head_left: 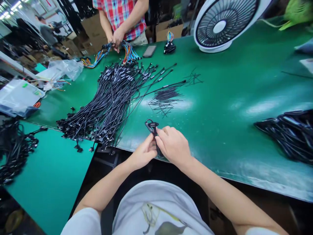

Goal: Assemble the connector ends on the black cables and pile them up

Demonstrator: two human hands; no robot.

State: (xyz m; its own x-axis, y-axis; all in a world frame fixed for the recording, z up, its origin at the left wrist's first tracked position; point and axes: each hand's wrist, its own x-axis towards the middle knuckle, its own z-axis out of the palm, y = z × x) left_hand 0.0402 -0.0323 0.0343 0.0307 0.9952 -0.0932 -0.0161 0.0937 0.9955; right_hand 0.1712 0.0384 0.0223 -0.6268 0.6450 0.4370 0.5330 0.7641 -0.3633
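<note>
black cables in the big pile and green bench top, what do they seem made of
The black cables seem soft plastic or rubber sheathing, matte, bending in loose curves. The green bench top looks like a smooth, semi-gloss mat, perhaps rubber, showing pale glare patches.

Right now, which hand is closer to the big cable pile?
Left. The left hand is just right of the cable pile; the right hand is farther right, beyond the left hand.

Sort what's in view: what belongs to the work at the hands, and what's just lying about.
Work at hand: left hand, right hand, black cable with connector, nearby pile of black cables.

Lying about: white desk fan, clear plastic bag, black cable heap at right.
</note>
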